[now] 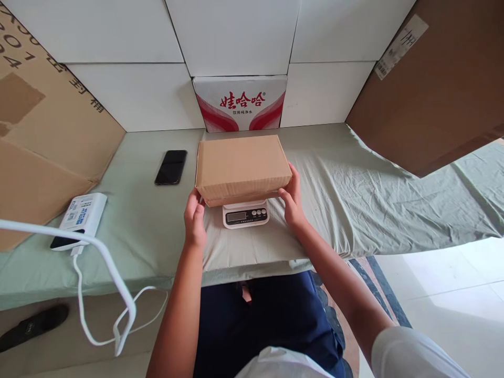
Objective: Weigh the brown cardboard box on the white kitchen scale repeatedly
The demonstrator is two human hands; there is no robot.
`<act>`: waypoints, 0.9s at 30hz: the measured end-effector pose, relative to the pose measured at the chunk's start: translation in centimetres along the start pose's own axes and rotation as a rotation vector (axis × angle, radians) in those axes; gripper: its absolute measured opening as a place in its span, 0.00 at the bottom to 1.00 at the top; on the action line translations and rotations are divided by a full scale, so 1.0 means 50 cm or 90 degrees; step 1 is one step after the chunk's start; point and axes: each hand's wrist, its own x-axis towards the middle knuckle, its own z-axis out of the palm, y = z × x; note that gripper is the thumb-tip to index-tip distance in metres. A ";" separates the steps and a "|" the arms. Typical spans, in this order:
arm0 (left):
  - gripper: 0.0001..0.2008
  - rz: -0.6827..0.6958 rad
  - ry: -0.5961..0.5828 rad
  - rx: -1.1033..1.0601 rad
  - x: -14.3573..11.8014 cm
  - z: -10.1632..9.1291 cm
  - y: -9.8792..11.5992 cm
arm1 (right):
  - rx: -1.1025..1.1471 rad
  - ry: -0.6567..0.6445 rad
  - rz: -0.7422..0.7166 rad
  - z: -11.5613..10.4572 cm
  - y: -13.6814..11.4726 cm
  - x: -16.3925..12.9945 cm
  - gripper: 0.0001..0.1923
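A plain brown cardboard box (pixel 242 167) rests on a small white digital scale (pixel 246 214), which stands on the pale green cloth-covered surface (pixel 354 199). My left hand (pixel 194 218) grips the box's lower left corner. My right hand (pixel 292 198) holds its right end, fingers against the side. The scale's display and buttons show below the box's front edge.
A black phone (pixel 171 167) lies left of the box. A white power bank (pixel 81 218) with a white cable (pixel 106 273) sits at the left edge. A red-and-white carton (pixel 240 104) stands behind. Large cardboard sheets (pixel 433 89) lean at both sides.
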 end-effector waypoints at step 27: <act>0.34 -0.129 0.080 -0.106 0.272 0.047 -0.158 | 0.120 0.001 0.015 0.078 0.173 0.228 0.35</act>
